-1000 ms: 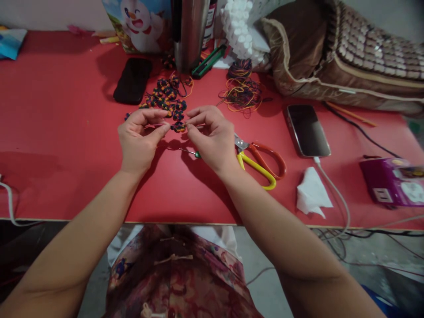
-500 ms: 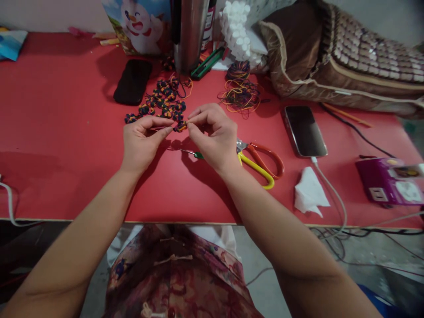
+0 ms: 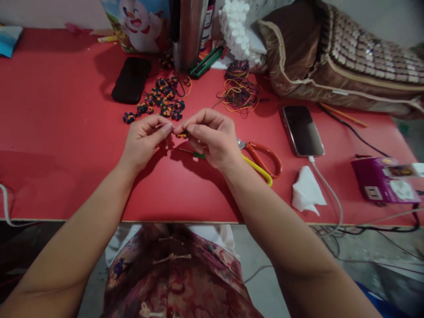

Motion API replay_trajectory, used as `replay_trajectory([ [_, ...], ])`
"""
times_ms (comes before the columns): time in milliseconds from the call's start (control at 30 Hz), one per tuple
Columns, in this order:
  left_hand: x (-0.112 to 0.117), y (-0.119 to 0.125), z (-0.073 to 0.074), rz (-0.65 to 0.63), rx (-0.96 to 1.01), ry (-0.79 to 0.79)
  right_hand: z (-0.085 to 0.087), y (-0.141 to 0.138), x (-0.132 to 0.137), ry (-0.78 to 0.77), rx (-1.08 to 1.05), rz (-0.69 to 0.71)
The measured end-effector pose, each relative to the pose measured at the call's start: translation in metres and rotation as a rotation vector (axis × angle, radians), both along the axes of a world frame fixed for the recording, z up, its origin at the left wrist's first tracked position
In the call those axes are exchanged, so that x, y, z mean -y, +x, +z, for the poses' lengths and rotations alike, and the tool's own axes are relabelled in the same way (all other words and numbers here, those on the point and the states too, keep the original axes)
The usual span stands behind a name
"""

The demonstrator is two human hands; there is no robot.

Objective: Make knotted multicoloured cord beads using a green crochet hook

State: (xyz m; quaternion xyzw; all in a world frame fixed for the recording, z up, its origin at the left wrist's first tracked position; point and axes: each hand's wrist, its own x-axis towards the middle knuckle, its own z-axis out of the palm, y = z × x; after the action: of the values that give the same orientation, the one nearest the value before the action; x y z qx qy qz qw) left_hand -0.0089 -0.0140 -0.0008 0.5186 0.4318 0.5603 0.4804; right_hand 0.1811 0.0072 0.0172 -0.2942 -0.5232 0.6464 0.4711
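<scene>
Between the fingertips of my right hand (image 3: 212, 137) is a small knotted cord piece (image 3: 181, 135), dark with orange, mostly covered by the fingers. My left hand (image 3: 145, 139) pinches a thin cord just left of it, its thumb pressed to the forefinger. Behind both hands a knotted cord string (image 3: 164, 95) of dark and orange clusters lies on the red table (image 3: 66, 132). Under my right hand shows a thin metal tool with a green handle (image 3: 198, 155). Scissors (image 3: 265, 159) with one red and one yellow handle lie partly behind the right wrist.
Loose cord (image 3: 238, 95) lies tangled behind my right hand. A black phone (image 3: 131, 79) is at the back left; another phone (image 3: 304, 130), plugged in, lies right. Also there are a crumpled tissue (image 3: 307, 190), a purple power box (image 3: 384, 179), a steel flask (image 3: 190, 35) and a bead-topped cushion (image 3: 357, 57).
My right fingers have closed further over the knotted piece, covering more of it, and the hands sit slightly closer together. The whole view has shifted a little.
</scene>
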Motion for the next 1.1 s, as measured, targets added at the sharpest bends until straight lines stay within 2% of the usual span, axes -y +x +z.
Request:
replay_trajectory([
  [167,-0.001,-0.005,0.004,0.009,0.134,-0.007,0.0,-0.001,-0.001,-0.043,-0.06,0.082],
  [267,-0.002,-0.007,0.005,-0.029,0.196,-0.042,-0.001,-0.002,-0.001,-0.067,-0.047,0.107],
  [467,-0.004,-0.008,0.006,-0.128,0.16,-0.077,-0.002,-0.003,-0.001,-0.111,-0.069,0.12],
  [733,0.0,0.001,0.011,-0.086,0.3,-0.102,-0.001,-0.005,0.0,0.001,-0.011,0.012],
  [900,0.008,0.005,0.018,-0.079,0.42,-0.149,-0.001,-0.005,0.002,0.046,0.0,-0.002],
  [1100,0.008,0.005,0.024,-0.043,0.446,-0.284,-0.007,-0.003,-0.001,0.119,0.083,-0.021],
])
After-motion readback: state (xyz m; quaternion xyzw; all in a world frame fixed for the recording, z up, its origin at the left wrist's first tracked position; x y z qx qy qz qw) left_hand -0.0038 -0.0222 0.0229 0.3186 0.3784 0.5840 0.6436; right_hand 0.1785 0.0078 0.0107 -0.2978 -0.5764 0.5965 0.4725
